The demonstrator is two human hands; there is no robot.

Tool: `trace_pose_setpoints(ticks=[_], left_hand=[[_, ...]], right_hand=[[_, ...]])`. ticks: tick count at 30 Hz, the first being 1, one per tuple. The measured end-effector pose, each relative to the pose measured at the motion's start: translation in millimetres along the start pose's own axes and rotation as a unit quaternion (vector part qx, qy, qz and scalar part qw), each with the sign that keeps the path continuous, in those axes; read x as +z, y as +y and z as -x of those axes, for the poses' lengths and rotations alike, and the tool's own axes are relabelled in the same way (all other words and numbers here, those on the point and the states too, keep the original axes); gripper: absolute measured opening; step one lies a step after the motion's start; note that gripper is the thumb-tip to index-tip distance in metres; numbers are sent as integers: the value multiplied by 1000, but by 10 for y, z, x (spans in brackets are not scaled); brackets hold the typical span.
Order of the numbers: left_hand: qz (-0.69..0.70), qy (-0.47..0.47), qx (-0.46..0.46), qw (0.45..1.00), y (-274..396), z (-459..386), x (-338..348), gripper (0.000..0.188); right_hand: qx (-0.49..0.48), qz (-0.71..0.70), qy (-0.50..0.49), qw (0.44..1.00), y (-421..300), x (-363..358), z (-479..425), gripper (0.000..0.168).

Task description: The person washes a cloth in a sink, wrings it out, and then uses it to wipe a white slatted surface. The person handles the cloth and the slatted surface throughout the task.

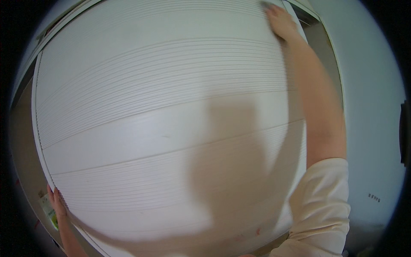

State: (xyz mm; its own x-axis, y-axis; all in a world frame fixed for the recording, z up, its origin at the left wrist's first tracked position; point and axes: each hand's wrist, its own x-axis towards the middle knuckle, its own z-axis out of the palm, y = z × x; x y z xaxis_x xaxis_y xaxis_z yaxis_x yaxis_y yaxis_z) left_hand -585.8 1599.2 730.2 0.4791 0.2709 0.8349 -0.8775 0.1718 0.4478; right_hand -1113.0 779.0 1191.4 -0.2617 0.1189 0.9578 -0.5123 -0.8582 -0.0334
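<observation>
A large white panel (128, 131) with bands of horizontal grooves, like a wardrobe door, fills most of the head view. At its lower left, my left hand (58, 202) grips the panel's side edge, fingers wrapped around the edge. My right hand (282, 22) is raised against the panel's upper right part, near its side edge. Something dark and blurred, perhaps a cloth, shows at its fingertips; I cannot tell what it is. The shadow of my head and arm falls across the panel. A small reddish mark is on the panel's lower part.
A white frame rail (69, 22) runs above the panel at the upper left. Openings show beyond both panel sides. A green-and-white packet (49, 212) lies behind my left hand. On the right stands a pale blue wall (369, 106), with a dark object at the far right rim.
</observation>
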Motion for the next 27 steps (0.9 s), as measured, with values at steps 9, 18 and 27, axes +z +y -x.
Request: trace_pose_setpoints(ticks=[9, 18, 27], left_hand=[[-10, -12, 12, 1000, -3, -113, 208, 58], [-8, -17, 13, 1000, 140, -378, 35, 58], [-58, 17, -17, 998, 617, 412, 365, 59]], right_hand=[[134, 92, -88, 983, -1539, -197, 237, 41], [-100, -74, 14, 992, -1730, -121, 324, 43], [201, 91, -81, 972, -923, -544, 268, 48]])
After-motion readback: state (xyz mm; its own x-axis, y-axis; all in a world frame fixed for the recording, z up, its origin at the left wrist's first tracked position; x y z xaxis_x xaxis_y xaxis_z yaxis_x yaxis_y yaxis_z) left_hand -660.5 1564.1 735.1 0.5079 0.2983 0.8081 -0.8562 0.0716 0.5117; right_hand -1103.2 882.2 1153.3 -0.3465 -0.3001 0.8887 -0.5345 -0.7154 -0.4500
